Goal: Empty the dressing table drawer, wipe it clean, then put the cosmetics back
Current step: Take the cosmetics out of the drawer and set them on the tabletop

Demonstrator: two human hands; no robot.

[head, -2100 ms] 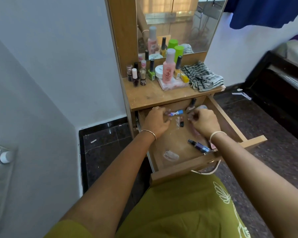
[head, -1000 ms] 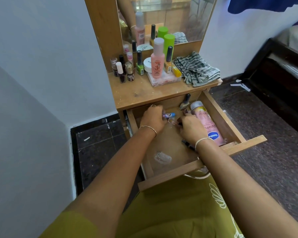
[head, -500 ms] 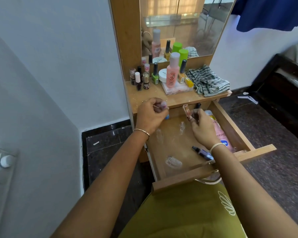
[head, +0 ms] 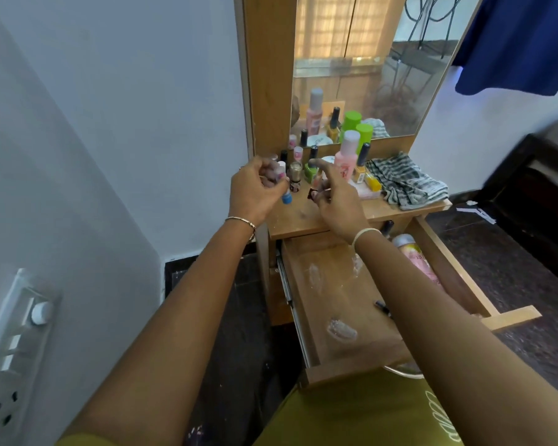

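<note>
While left grip (head: 255, 194) pinches a slim tube (head: 286, 197), right grip (head: 335, 206) holds a bottle (head: 313, 192).

I see the desk (head: 303, 220) front free, bottles (head: 345, 162) crowding its back, striped cloth (head: 406, 181) blocking right, drawer (head: 335, 294) floor mostly open

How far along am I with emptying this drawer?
Partly done: many bottles stand on the tabletop. In hand: left hand grips a blue-ended tube, right hand pinches a small dark-red item. Left: pink bottle and dark pencil lie in the drawer; wiping and restocking not yet done.
</note>
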